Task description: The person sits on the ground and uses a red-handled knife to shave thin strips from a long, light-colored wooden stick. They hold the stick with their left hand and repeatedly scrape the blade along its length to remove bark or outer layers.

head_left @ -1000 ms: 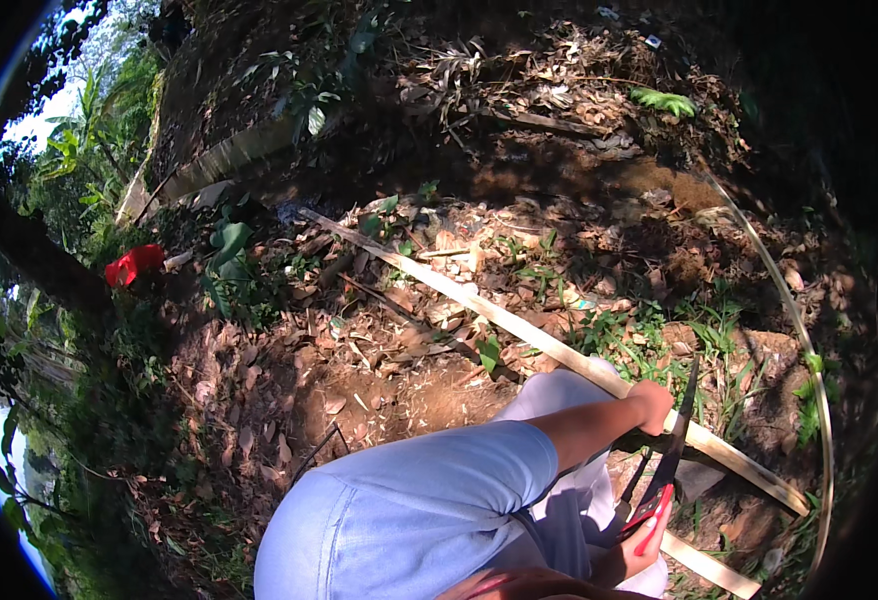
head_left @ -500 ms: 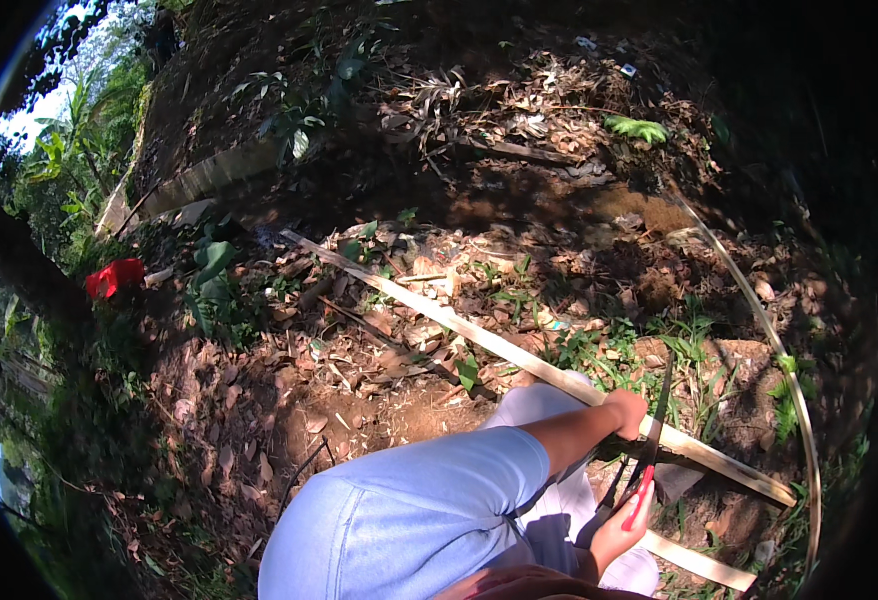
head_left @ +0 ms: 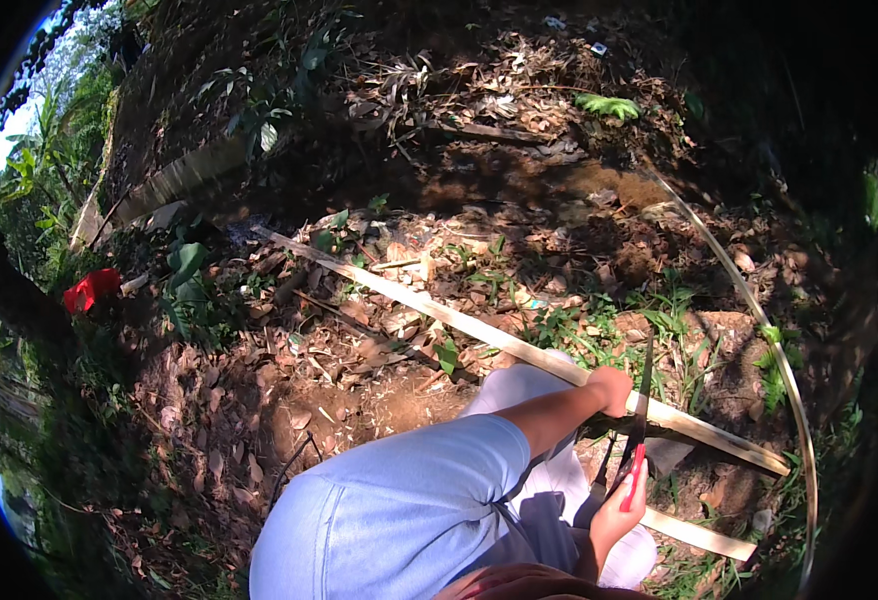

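A long pale wooden strip (head_left: 429, 309) slants from the far left down to the near right, across my knee. My left hand (head_left: 611, 390) is closed around it in its right-hand half. Just right of that fist, a dark, narrow blade crosses the strip; it belongs to a red-handled handsaw (head_left: 646, 385), as far as its shape shows. The red grip is inside my right hand (head_left: 614, 512), fingers wrapped round it. Whether the blade's edge has cut into the wood cannot be made out.
A shorter pale strip (head_left: 704, 536) lies below my right hand. On the right, a long thin curved strip (head_left: 739, 280) arcs over the ground. A red object (head_left: 92, 289) sits at far left. Dry leaves, weeds and brown soil surround me.
The whole view has shifted, so the scene sits further left and slightly higher. The saw stands a little more upright against the strip. Both hands keep their holds.
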The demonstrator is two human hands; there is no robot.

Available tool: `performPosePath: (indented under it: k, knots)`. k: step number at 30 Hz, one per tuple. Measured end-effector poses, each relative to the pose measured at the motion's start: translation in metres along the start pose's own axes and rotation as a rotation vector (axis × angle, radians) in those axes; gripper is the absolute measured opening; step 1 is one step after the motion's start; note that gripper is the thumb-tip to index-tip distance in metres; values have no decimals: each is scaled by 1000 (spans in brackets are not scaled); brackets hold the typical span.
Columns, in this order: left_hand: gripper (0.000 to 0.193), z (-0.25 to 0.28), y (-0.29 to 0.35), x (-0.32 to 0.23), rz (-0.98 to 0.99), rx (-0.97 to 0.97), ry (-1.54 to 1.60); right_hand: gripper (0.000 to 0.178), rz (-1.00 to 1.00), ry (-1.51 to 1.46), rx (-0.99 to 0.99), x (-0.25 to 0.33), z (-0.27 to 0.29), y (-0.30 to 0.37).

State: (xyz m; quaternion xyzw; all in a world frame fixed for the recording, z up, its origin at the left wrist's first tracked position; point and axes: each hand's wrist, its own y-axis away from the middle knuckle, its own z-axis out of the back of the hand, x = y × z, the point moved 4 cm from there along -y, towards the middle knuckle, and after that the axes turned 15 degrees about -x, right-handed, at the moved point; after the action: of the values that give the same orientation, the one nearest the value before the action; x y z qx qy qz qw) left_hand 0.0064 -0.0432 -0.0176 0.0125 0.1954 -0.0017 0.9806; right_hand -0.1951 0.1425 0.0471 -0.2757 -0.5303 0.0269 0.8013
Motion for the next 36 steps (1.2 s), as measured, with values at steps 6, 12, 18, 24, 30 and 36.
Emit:
performPosePath:
  k: [6, 12, 18, 24, 30, 36]
  knots:
    - [43, 6, -16, -8, 17, 33, -3, 41, -288, -109, 40, -28, -66, -69]
    - [39, -3, -23, -3, 5, 101, -65, 39, -172, 19, 12, -24, 16, 28]
    - [44, -3, -21, -15, 15, 153, -117, 46, -214, 67, 23, 75, 100, 49]
    - [46, -2, -21, -8, 9, 138, -119, 45, -327, 47, 69, 18, 26, 15]
    - [48, -9, -39, 5, 37, 204, -71, 42, -179, -225, -130, -27, -46, -34]
    - [48, -9, -31, -9, -19, 177, -85, 40, -363, 73, -17, -10, 0, 8]
